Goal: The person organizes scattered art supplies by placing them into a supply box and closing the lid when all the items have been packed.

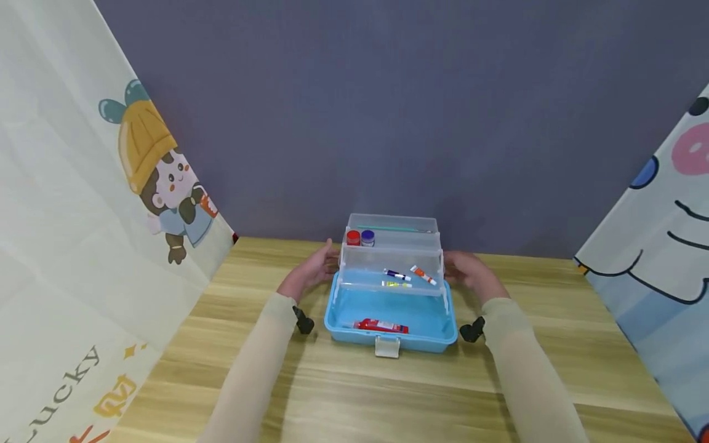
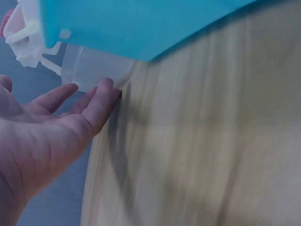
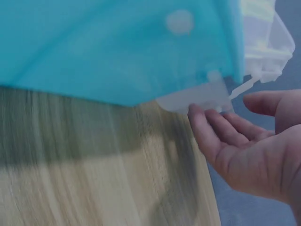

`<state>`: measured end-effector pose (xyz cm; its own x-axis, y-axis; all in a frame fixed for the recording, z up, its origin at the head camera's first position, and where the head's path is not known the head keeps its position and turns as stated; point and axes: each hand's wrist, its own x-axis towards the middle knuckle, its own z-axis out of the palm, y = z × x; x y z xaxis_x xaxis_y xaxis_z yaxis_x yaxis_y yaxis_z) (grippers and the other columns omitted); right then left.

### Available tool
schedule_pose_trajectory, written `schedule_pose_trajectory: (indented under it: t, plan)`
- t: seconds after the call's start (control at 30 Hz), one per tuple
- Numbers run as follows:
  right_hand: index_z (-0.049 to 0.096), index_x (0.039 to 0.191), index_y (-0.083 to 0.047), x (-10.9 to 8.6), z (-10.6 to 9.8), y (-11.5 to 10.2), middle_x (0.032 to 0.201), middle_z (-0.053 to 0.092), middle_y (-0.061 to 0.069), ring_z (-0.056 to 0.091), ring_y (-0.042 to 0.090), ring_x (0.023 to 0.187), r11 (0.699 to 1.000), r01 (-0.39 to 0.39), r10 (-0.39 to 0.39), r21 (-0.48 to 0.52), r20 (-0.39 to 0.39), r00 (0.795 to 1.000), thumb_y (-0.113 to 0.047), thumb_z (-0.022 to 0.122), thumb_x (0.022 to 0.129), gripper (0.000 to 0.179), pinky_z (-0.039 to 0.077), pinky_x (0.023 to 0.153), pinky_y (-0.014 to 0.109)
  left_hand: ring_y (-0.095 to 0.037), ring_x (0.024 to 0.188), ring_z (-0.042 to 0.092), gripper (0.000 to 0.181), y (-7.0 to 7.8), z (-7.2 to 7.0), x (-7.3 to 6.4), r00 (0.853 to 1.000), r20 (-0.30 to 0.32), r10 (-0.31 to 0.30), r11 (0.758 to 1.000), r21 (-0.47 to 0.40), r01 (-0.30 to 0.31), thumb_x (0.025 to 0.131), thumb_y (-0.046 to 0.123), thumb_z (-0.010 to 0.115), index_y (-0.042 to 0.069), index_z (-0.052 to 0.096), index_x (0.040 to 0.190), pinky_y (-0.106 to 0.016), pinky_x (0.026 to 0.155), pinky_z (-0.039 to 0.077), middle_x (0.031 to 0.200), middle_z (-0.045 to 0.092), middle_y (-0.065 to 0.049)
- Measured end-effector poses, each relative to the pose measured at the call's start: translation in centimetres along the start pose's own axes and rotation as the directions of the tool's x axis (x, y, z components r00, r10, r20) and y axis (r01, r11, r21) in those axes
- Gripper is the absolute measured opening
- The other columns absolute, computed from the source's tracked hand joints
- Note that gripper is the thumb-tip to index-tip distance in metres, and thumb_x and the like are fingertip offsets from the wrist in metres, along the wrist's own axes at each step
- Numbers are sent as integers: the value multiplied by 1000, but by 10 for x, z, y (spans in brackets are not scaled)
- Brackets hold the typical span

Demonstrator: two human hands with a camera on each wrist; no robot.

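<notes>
A blue storage box [image 1: 343, 338] stands open on the table with its clear trays [image 1: 354, 261] fanned up toward the back. At its left rear side is my left hand [image 1: 317, 268], fingers loosely extended; in the left wrist view the fingertips [image 2: 106, 84] meet or nearly meet the translucent lid [image 2: 94, 66]. My right hand [image 1: 468, 271] mirrors it on the right, with its fingertips [image 3: 195, 113] beside the same lid [image 3: 197, 98]. Contact there is hard to confirm. Inside lie a red paint tube [image 1: 382, 325] at the bottom and smaller paint tubes [image 1: 423, 275] in a tray.
The upper tray holds a red-capped jar [image 1: 353, 238], a purple-capped jar [image 1: 368, 238] and a thin green brush [image 1: 388, 228]. A white latch [image 1: 387, 347] hangs at the box front. Behind the wooden table [image 1: 332, 394] rises a dark grey wall [image 1: 388, 123]; printed curtains [image 1: 66, 184] flank it.
</notes>
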<state>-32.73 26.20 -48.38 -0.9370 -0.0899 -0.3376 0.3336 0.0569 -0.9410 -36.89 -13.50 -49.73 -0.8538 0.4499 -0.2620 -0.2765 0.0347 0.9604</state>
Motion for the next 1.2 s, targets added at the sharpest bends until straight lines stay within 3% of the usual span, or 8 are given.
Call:
schedule_pose_trajectory:
  t: [0.17,0.43,0.63,0.77,0.93,1.1,1.2]
  plan:
    - [35,147,3,5,-3,5,143,41,23,59,23,102,997,1,2,-72,37,999,-11,44,102,48,55,84,35,-41,133,38,84,7,-5,0,999,37,-32,998,-56,34,99,63,22,-5,27,149,-47,106,38,148,34,-25]
    - [27,149,6,7,-7,7,146,36,25,56,26,104,996,-12,17,-84,60,998,-6,45,100,54,55,81,33,-41,136,32,89,11,-5,1,995,63,-75,975,-204,86,97,65,33,-5,23,150,-47,110,33,151,26,-27]
    - [21,151,5,8,-7,5,149,32,26,51,33,116,996,11,-4,-85,81,997,-7,45,101,57,54,85,34,-38,137,32,86,13,-6,1,996,47,-74,968,-235,83,98,64,33,-3,23,150,-46,111,32,151,26,-26]
    - [22,151,3,9,-8,3,147,35,26,54,28,113,995,77,-72,-64,75,995,-5,47,101,57,52,88,34,-36,134,37,88,19,-7,2,998,43,-49,969,-238,58,95,66,36,-1,25,151,-45,108,37,149,31,-25]
    - [25,152,-1,8,-8,-2,144,40,25,60,22,103,983,172,-172,-58,5,985,-4,51,98,59,51,92,38,-36,131,41,95,27,-5,4,1000,19,-17,970,-242,22,89,71,42,-1,28,150,-44,106,39,147,36,-23]
    - [30,150,0,5,-5,-2,146,39,24,52,32,115,965,242,-249,-103,-66,966,-1,47,99,54,52,88,36,-38,134,37,92,28,-3,3,999,19,26,979,-205,-21,91,71,40,1,30,150,-45,109,34,151,33,-19]
    - [32,149,1,3,-4,-3,145,40,25,47,32,120,954,279,-290,-113,-100,952,0,46,98,52,50,88,31,-40,133,37,83,30,-1,3,998,30,59,985,-165,-54,96,67,31,6,31,151,-46,110,34,152,34,-15]
